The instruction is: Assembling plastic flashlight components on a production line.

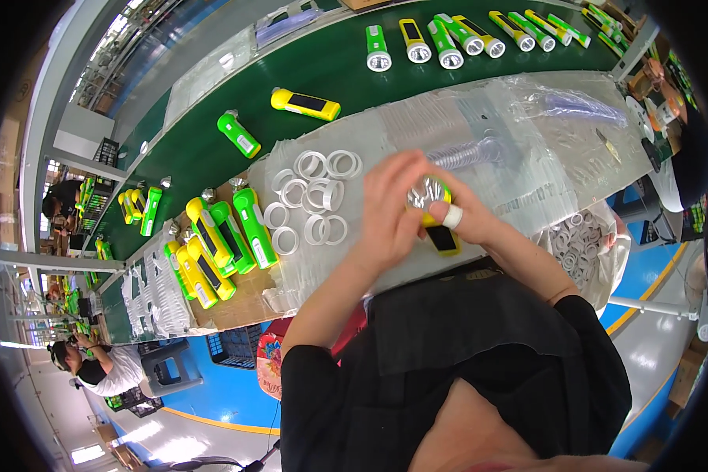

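Observation:
A yellow flashlight [444,241] with a dark panel and a bare silvery reflector [427,193] is held before me, its head tilted up. My right hand [466,212] wraps its far side; white tape circles one finger. My left hand [392,206] curls against the near side of the head, fingers bent over the rim; anything small beneath them is hidden. Left of my hands lie several loose white rings [316,197]. Just beyond, a row of clear round discs [470,153] rests on the plastic-covered worktop [377,157].
Several yellow and green flashlights [245,228] lie at the left, and a row of them [458,39] stands on the green belt [330,67]. A bag of white rings [580,248] hangs by my right elbow. A plastic bag [582,108] lies far right. Other people work on both sides.

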Demonstrator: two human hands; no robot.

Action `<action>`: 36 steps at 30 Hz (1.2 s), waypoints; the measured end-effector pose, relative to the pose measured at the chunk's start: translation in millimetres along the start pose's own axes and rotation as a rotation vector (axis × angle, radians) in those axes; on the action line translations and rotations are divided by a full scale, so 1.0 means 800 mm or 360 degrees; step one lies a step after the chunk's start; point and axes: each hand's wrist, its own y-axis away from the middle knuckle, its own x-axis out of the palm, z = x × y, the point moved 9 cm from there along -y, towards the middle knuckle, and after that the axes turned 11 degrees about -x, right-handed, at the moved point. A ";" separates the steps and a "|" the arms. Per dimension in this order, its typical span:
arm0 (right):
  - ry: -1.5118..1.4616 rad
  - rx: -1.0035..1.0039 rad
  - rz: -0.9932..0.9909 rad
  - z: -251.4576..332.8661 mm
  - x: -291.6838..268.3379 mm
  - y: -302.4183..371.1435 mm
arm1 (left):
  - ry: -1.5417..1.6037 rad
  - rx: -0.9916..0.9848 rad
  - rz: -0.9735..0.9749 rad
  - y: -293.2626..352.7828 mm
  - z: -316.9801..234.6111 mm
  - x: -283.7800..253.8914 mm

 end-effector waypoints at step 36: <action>0.0974 -0.0631 0.0258 0.061 -0.040 -0.051 | -0.0393 0.0129 0.0187 -0.041 -0.011 -0.033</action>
